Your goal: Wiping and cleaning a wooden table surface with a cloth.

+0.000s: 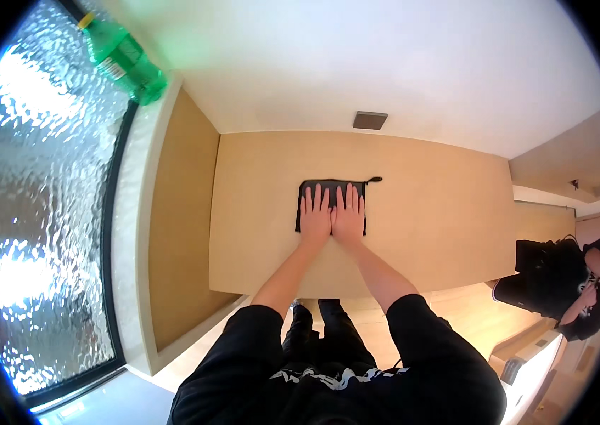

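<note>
A flat black zip pouch (333,192) lies on the light wood-coloured table (438,218) in front of me. From its upper right corner sticks out a short black strap (376,179). My left hand (314,220) rests palm down over the pouch's left half, fingers slightly spread and pointing away from me. On the right half my right hand (348,219) lies flat in the same way. The two thumbs meet side by side near the middle. Both palms hide much of the pouch, and neither hand grips it.
A green plastic bottle (124,61) with a yellow cap stands on the pale ledge (135,212) at left, beside a textured glass pane (39,186). Against the white wall is a small brown block (370,120). Another person in black (555,276) is at the far right.
</note>
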A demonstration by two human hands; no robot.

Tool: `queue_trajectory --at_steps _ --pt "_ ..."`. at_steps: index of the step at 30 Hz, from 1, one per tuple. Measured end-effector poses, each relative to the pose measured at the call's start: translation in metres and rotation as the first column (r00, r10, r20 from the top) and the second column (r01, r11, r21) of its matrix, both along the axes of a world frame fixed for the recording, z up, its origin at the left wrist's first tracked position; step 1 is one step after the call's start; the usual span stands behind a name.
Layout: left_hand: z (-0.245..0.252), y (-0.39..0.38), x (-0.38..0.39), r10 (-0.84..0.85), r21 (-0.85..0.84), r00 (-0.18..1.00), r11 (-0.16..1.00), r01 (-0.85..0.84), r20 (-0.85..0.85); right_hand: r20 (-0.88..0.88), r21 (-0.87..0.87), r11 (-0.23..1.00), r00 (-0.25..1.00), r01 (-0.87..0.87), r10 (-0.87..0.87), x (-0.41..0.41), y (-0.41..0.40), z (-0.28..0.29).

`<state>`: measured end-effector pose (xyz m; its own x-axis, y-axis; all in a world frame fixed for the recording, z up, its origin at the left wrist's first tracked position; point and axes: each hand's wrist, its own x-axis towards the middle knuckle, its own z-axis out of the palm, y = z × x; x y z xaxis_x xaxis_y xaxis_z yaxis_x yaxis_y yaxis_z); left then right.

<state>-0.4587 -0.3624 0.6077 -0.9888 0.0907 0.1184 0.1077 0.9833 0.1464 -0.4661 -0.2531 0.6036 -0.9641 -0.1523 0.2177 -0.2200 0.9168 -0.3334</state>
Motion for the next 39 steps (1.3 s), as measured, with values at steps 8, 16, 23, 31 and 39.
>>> queue_trajectory --at_steps 8,16,23,31,39 --pt "-0.018 -0.027 0.122 0.045 0.071 0.994 0.997 -0.038 -0.097 -0.052 -0.019 0.997 0.996 -0.070 0.069 0.115 -0.025 -0.011" --pt "-0.017 -0.037 0.173 0.033 0.060 0.999 0.998 -0.033 0.003 -0.047 -0.059 0.990 0.991 -0.128 0.126 0.159 -0.030 -0.016" --pt "-0.016 -0.045 0.145 0.003 0.011 0.999 1.000 -0.004 0.045 -0.065 -0.044 0.984 0.983 -0.175 0.172 0.134 -0.033 -0.020" --pt "-0.027 -0.044 0.156 -0.010 -0.040 0.999 0.999 0.012 0.047 0.026 0.024 0.982 0.982 -0.188 0.187 0.142 -0.032 -0.019" --pt "-0.021 -0.044 0.160 -0.032 0.008 0.995 0.999 0.033 -0.089 -0.050 0.043 0.976 0.975 -0.213 0.215 0.141 -0.028 -0.028"
